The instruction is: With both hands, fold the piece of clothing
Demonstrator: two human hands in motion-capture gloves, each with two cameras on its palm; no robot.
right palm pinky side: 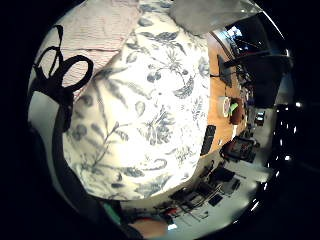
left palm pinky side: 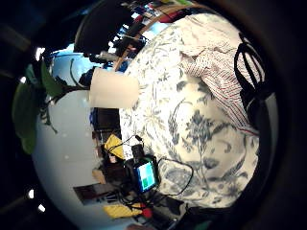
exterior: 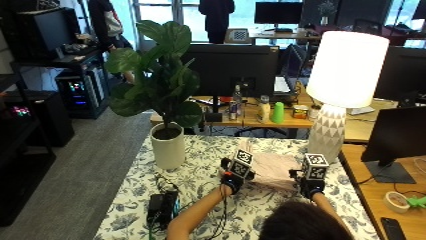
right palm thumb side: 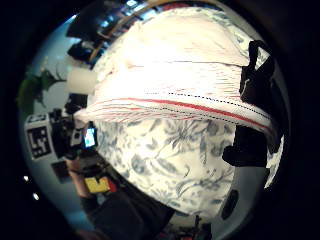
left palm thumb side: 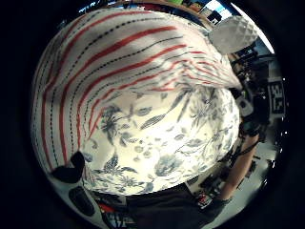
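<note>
A white garment with thin red stripes lies bunched on the floral tablecloth between my two hands. My left hand is at its left near corner and my right hand at its right near corner. In the left thumb side palm view the striped cloth hangs close over the tablecloth, with a dark fingertip curled at its edge. In the right thumb side palm view the garment's hem stretches taut away from black fingers that pinch it. Both hands hold the near edge raised.
A white plant pot with a leafy plant stands at the table's left, and a tall white lamp at the far right. A black device with cables lies near the front left edge. A wooden desk adjoins on the right.
</note>
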